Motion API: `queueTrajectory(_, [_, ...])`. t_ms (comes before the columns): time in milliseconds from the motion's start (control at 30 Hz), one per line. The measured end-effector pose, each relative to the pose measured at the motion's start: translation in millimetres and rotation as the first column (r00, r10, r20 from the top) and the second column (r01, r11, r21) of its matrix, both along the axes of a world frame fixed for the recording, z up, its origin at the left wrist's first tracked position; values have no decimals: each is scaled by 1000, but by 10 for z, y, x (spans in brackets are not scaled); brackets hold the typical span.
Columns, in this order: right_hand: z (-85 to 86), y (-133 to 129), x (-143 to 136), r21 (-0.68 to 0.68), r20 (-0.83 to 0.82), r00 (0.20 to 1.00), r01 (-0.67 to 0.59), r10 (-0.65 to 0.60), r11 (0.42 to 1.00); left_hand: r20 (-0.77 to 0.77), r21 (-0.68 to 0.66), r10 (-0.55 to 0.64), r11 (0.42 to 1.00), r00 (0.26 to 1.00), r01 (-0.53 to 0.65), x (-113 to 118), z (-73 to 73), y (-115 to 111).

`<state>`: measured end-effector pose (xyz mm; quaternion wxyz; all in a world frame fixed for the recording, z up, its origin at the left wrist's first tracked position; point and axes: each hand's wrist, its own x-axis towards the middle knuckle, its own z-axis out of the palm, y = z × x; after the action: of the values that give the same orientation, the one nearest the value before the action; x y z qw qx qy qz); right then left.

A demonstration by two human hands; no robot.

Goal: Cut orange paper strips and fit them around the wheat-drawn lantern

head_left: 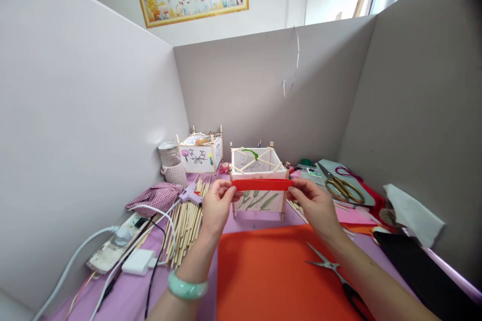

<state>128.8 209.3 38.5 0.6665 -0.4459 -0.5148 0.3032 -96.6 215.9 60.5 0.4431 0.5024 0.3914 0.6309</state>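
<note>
A narrow red strip (262,184) is stretched level between my two hands, in front of a white box with a stick frame (259,204) and green leaf pictures on its side. My left hand (220,204) pinches the strip's left end between thumb and fingers. At the other end my right hand (312,201) pinches it the same way. Whether the strip touches the box, I cannot tell. Below lies a large orange-red sheet (259,271), with open dark-handled scissors (331,266) on it near my right forearm.
Thin wooden sticks (188,220), a lilac glue gun (191,194), a power strip (113,248) and cables lie left. Behind stand a second decorated box (199,158) and a jar (169,154). Gold-handled scissors (343,188) and black material (417,266) lie right. Grey panels surround the table.
</note>
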Motion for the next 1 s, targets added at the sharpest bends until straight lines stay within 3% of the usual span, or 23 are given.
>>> queueTrajectory(300, [2,91,-30,-44,20,999,27,-26,999,-53,-28,151,988,987,-153,6,33,62])
queueTrajectory(567, [-22,88,-20,-98,47,996,81,-77,992,-151,-15,283,958,947,-288,-6,-27,87])
queueTrajectory(833, [43,67,-66,-53,83,989,123,-119,991,-219,-9,299,951,929,-308,-20,-25,87])
queueTrajectory(1000, [49,68,-82,-16,72,994,87,-86,996,-242,46,334,942,911,-333,-49,-77,110])
